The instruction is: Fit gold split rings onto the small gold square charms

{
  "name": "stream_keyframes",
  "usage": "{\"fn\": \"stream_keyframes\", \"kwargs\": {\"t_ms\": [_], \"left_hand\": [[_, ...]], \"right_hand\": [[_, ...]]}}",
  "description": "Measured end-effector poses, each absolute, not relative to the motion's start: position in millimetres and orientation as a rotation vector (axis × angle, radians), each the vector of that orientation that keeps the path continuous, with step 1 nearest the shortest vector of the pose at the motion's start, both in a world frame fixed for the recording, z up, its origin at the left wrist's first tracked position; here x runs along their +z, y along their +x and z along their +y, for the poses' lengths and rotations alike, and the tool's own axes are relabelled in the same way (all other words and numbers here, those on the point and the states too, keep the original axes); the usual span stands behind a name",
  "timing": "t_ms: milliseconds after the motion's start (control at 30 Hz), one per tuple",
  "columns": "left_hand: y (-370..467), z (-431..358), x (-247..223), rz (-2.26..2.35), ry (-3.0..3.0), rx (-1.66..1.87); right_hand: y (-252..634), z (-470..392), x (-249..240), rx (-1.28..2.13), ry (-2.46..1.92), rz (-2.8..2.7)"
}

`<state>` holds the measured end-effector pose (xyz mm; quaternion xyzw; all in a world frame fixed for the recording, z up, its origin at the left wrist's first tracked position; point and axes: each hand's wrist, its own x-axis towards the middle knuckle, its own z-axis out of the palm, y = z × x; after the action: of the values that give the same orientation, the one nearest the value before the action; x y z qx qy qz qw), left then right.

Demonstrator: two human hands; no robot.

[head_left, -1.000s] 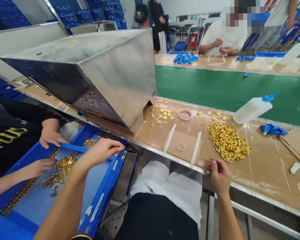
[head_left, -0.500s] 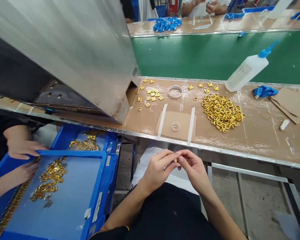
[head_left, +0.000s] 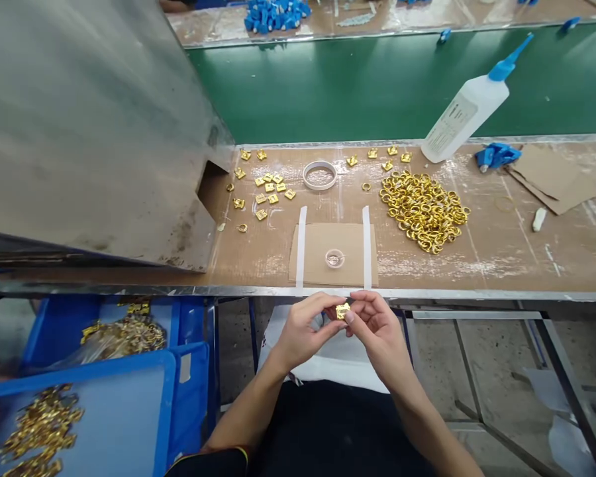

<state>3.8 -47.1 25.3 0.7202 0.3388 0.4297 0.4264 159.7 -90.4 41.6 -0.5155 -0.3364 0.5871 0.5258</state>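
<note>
Just in front of the bench edge, a small square gold metal piece (head_left: 343, 311) is held between both hands. My left hand (head_left: 308, 330) pinches its left side between thumb and fingers. My right hand (head_left: 375, 331) has thumb and fingers closed on its right side. Beyond the hands, a small clear cup (head_left: 334, 258) stands on a cardboard pad (head_left: 320, 267) taped down with white strips. Similar square gold pieces (head_left: 269, 187) lie at the left of the bench, with a few more (head_left: 372, 153) at the back. A pile of gold rings (head_left: 427, 211) sits to the right.
A large metal housing (head_left: 129, 132) borders the bench on the left. A white bottle with a blue nozzle (head_left: 464, 119) leans at the back. A tape roll (head_left: 320, 175) lies mid-bench. Blue trays (head_left: 166, 397) with gold parts stand low left. Behind runs a green belt (head_left: 352, 86).
The view has shifted, so the bench appears further left and the co-worker's hands at the left have mostly left view. The gold piece between my fingers now shows more fully.
</note>
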Motion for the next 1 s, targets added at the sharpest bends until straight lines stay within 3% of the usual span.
{"fn": "stream_keyframes", "kwargs": {"t_ms": [167,333,1000], "left_hand": [[-6.5,-31.6,17.9,0.858,1.821,0.987],[-10.9,-15.8,11.3,0.97,1.812,0.982],[-4.5,-0.6,17.8,1.013,1.744,0.917]], "right_hand": [[165.0,-78.6,31.7,1.351,-1.219,-1.002],[187.0,-44.5,16.6,0.992,-1.367,-1.2],[183.6,4.9,12.0,0.626,-1.281,-1.563]]}}
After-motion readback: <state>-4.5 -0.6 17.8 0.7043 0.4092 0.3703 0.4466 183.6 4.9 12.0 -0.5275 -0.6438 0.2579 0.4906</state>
